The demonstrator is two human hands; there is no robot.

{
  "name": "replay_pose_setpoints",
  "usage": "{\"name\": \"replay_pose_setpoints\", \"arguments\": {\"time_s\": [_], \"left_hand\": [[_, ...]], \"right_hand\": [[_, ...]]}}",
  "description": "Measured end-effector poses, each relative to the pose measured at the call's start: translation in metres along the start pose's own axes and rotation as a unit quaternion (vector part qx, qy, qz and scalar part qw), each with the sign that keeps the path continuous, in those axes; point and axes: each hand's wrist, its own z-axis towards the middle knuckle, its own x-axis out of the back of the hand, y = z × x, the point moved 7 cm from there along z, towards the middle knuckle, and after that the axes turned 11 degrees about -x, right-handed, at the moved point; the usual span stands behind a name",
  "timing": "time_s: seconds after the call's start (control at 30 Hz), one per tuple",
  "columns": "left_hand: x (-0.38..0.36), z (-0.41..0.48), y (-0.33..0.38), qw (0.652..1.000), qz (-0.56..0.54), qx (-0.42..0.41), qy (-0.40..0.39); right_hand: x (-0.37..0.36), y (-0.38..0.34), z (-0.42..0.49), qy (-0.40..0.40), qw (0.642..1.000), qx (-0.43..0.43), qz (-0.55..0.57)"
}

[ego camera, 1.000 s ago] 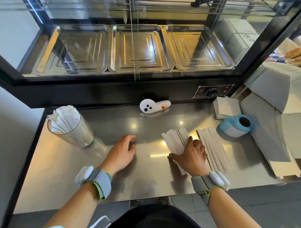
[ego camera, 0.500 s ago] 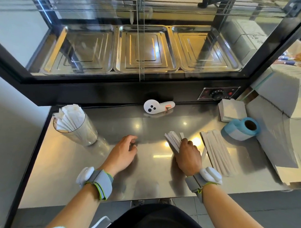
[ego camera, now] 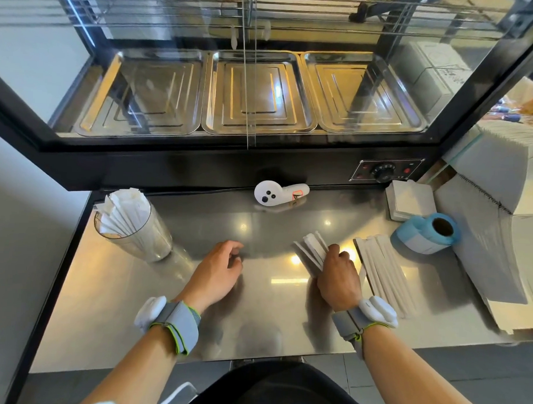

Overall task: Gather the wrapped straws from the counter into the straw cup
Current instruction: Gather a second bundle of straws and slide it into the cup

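The steel worktop (ego camera: pixel 255 316) runs below a glass display case (ego camera: pixel 251 89) at the far side. At far left stands the straw cup (ego camera: pixel 137 233), clear-walled and already part-filled with wrapped straws.

At right, a flat row of wrapped straws (ego camera: pixel 383 275) lies on the worktop, just near of a blue tape roll (ego camera: pixel 427 233).

The right hand (ego camera: pixel 338 280) is closed around a bundle of straws (ego camera: pixel 310 251), whose far ends fan out and upward from the fingers. The left hand (ego camera: pixel 217 272) is loosely curled, palm down, gripping nothing, between the cup and the bundle.

Handling, as judged: the straws are light, thin and moderately stiff, and their paper wrappers slide easily on each other and on polished steel. Take hold around the middle of the bundle, with even pressure, so that the ends do not splay or single straws slip out.
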Motion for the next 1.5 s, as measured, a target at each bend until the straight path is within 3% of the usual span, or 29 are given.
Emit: {"name": "replay_pose_setpoints", "arguments": {"time_s": [0.33,0.73,0.87,1.0,1.17,1.37,1.5], "left_hand": [[-0.001,-0.003,0.000,1.000,0.001,-0.004,0.011],[0.009,-0.017,-0.013,0.999,-0.014,0.014,0.043],[0.012,-0.016,-0.014,0.999,0.000,0.011,0.045],[0.010,-0.016,-0.015,0.999,0.010,0.016,0.039],[0.008,-0.016,-0.012,0.999,0.010,0.006,0.037],[0.015,-0.023,-0.019,0.998,0.012,0.016,0.057],[0.027,-0.033,-0.030,0.996,0.004,0.034,0.085]], "right_hand": [[0.001,-0.011,0.002,0.020,0.994,-0.029,-0.099],[0.003,-0.008,0.002,0.009,0.999,-0.032,-0.043],[0.012,-0.011,0.003,-0.045,0.992,0.023,0.115],[0.028,-0.028,-0.005,-0.099,0.921,0.075,0.368],[0.034,-0.037,-0.012,-0.134,0.848,0.108,0.501],[0.016,-0.032,-0.012,-0.158,0.873,0.076,0.454],[0.027,-0.039,-0.007,-0.074,0.923,0.068,0.371]]}}
